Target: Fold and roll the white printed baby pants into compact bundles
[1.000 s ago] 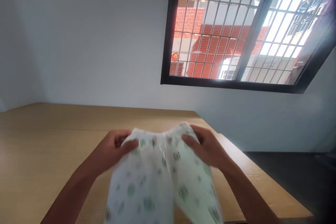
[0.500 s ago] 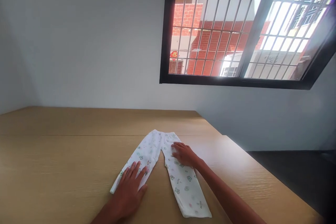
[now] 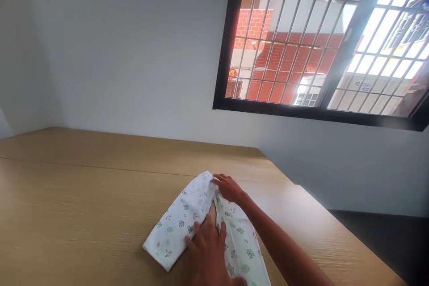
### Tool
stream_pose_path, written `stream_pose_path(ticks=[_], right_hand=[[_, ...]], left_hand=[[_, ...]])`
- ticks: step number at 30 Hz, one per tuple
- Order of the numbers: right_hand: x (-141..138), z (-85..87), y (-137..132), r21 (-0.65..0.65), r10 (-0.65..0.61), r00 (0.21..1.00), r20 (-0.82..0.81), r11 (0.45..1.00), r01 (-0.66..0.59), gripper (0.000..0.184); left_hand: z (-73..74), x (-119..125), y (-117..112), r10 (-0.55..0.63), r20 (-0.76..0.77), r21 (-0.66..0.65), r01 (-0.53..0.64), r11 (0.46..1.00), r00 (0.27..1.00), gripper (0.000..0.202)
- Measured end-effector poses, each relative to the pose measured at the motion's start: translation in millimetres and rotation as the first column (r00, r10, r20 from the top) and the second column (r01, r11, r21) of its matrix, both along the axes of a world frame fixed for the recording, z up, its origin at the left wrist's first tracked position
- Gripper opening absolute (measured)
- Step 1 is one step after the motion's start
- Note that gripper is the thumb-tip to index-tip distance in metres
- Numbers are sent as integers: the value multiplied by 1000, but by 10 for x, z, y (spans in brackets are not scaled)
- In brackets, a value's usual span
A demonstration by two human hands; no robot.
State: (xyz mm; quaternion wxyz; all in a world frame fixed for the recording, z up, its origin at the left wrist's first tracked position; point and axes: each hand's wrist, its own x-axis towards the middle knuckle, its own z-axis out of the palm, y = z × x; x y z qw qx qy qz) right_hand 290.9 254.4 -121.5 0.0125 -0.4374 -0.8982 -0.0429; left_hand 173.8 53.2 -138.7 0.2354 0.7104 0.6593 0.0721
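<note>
A small pair of white baby trousers (image 3: pixel 187 219) with little green and pink prints lies flat on the wooden table (image 3: pixel 83 201), legs spread toward me. My left hand (image 3: pixel 209 250) rests flat between the two legs near the crotch, fingers stretched out and touching the cloth. My right hand (image 3: pixel 228 187) lies on the waistband end at the far side, fingers extended and pressing the fabric. Neither hand grips anything.
The table's right edge (image 3: pixel 335 228) runs diagonally, with dark floor (image 3: pixel 385 241) beyond it. A white wall stands behind the table, and a black-framed barred window (image 3: pixel 318 40) is at the upper right. A seam crosses the tabletop farther back.
The trousers were held up by the waistband, then laid flat on the table. Since then my left hand has slid from the left leg toward the middle, and my right hand has moved up to the waistband.
</note>
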Motion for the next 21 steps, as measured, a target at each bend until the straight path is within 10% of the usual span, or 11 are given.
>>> stream_pose_path(ticks=[5, 12, 21], right_hand=[[166, -7, -191, 39, -19, 999, 34, 999, 18, 46], [544, -8, -1414, -33, -116, 993, 11, 993, 116, 33], [641, -44, -1761, -180, -127, 962, -242, 980, 84, 24]], left_hand=[[184, -909, 14, -3, -61, -169, -8, 986, 998, 140], [28, -2441, 103, -55, 122, -125, 70, 990, 991, 116], [-162, -2098, -19, -224, 67, 268, 198, 943, 972, 21]])
